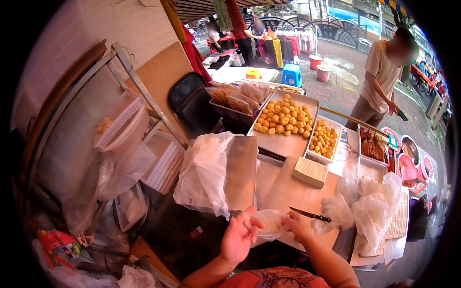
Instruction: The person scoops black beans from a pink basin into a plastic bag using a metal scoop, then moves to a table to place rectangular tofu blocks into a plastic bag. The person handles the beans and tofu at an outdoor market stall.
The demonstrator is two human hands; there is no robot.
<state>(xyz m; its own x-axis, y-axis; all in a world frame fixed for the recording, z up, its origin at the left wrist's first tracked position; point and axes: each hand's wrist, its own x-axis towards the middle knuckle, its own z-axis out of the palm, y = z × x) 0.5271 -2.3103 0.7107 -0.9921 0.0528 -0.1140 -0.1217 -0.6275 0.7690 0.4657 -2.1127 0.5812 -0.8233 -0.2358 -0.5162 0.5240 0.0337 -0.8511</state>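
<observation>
My right hand (298, 226) pinches the edge of a clear plastic bag (269, 222) with something pale inside. My left hand (239, 230) is beside the bag's other end, fingers apart and curled; whether its fingertips touch the bag is hard to see. Both hands are over the near edge of a metal worktop (284, 190). A kitchen knife (313, 215) with a black handle lies on that worktop, just beyond my right hand. Farther back sits a pale block of tofu (310, 171).
Fried tofu balls fill a metal tray (263, 142) and a white basket (324, 158). Plastic sheeting (205, 169) covers a box at left; more plastic (374, 212) drapes trays at right. A metal rack (144, 97) stands left. Beyond the stall, a person (378, 75) holds a phone.
</observation>
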